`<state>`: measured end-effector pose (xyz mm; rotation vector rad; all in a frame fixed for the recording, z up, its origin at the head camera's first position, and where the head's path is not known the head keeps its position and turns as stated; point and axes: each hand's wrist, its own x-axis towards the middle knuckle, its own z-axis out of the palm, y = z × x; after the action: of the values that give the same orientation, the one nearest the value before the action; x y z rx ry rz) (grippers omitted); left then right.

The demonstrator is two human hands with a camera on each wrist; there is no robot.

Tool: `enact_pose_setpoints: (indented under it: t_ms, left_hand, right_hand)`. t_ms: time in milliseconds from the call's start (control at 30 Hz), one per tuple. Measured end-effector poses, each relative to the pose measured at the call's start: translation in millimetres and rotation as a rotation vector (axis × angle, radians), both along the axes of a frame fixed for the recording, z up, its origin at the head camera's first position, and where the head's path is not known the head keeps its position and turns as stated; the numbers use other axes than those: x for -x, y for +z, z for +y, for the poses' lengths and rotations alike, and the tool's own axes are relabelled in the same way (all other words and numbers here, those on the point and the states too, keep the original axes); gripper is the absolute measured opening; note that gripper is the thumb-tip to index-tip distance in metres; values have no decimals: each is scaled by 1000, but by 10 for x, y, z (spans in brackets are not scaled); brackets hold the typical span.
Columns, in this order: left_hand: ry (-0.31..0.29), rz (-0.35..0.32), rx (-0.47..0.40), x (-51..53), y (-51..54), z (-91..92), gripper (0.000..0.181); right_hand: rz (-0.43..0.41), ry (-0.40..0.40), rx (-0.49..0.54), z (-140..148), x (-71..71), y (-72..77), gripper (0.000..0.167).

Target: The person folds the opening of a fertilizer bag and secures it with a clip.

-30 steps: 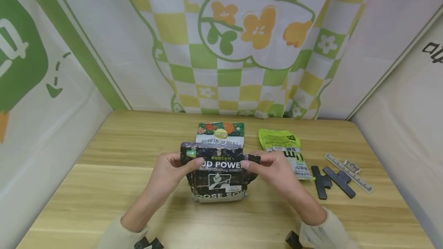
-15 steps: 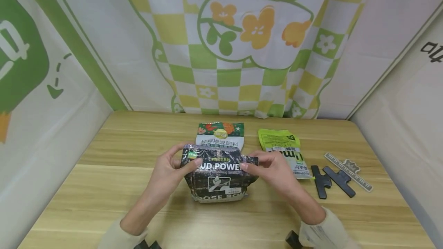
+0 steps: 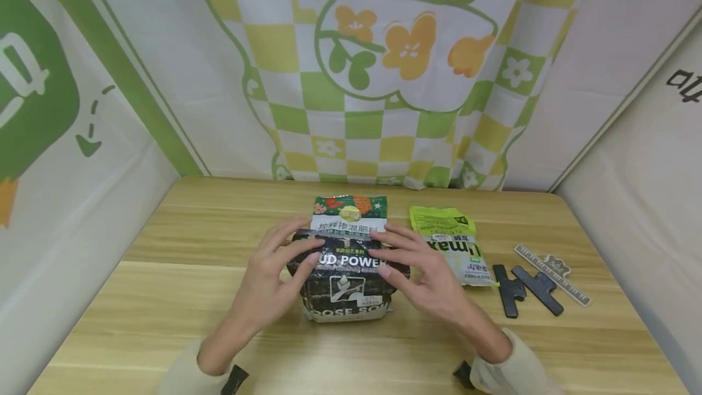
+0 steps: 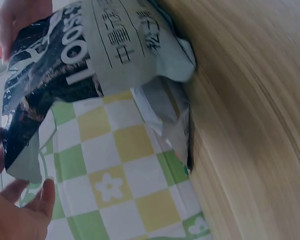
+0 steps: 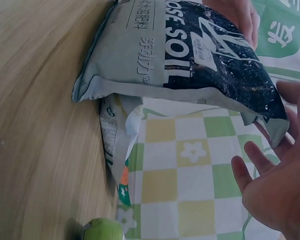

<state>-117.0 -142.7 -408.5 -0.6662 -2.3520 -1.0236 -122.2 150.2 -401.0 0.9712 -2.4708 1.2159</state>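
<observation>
A black and grey bag (image 3: 345, 288) lettered "LOOSE SOIL" stands upright on the table, its top folded over. My left hand (image 3: 269, 279) holds the upper left corner, fingers spread over the fold and thumb on the front. On the opposite side, my right hand (image 3: 430, 273) rests its fingers on the top, its thumb at the front. In the left wrist view the left hand (image 4: 20, 210) lies at the corner of the bag (image 4: 55, 65). The right wrist view has the right hand (image 5: 280, 175) against the other corner of the bag (image 5: 190, 55).
Behind the black bag is a green and white bag (image 3: 351, 215). A lime-green and white bag (image 3: 452, 245) lies to the right. Beyond it are two black clips (image 3: 509, 291) (image 3: 540, 290) and a ruler-like white piece (image 3: 554, 270). A patterned curtain (image 3: 378, 108) hangs at the back.
The top of the black bag has folded down. Both hands have gone from pinching its upper corners to lying with spread fingers over the fold.
</observation>
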Motion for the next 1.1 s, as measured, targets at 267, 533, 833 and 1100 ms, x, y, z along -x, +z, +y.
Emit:
enact_pose_setpoints:
  t_ms: [267, 533, 833, 1100]
  left_hand:
    - [-114, 73, 156, 29, 0, -150, 57]
    - [-210, 39, 101, 81, -33, -228, 58]
    - [-247, -45, 59, 107, -79, -253, 43]
    - [-222, -115, 30, 65, -74, -228, 32]
  right_hand:
    - [74, 18, -46, 35, 28, -32, 49]
    - [37, 48, -14, 45, 43, -73, 42]
    - [-128, 75, 18, 56, -1, -111, 33]
    - [-247, 76, 33, 70, -32, -105, 29]
